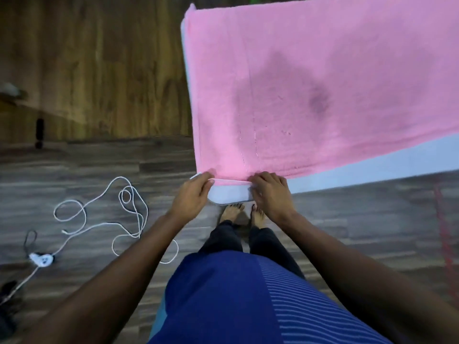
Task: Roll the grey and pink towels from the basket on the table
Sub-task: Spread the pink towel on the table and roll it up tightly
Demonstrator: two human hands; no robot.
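pink towel point(310, 90) lies spread flat on a pale table point(372, 167), filling the upper right of the frame and running off the right edge. a darker patch shows near its middle. its near short edge sits at the table's rounded corner in the centre of the frame, and a narrow strip of that hem is turned up between the two hands.

the left hand point(192, 194) grasps the hem at the towel's near left corner, fingers curled over the edge. the right hand point(272, 194) grips the same hem just to the right, fingers bent down onto the fabric. a bare piece of the table corner shows between them.

the towel covers almost the whole tabletop that is visible; only a thin pale band of table remains along its left side and a wider wedge along its lower right side.

below the table lies a grey plank floor point(347, 219), with the person's bare feet point(232, 212) just under the corner and a blue striped shirt point(236, 299) at the bottom. a brown wood-panelled wall point(94, 65) fills the upper left. a loose white cable point(129, 194) loops over the floor at the left, ending at a white plug block point(41, 259). a blurred red strip point(444, 232) runs down the right edge.
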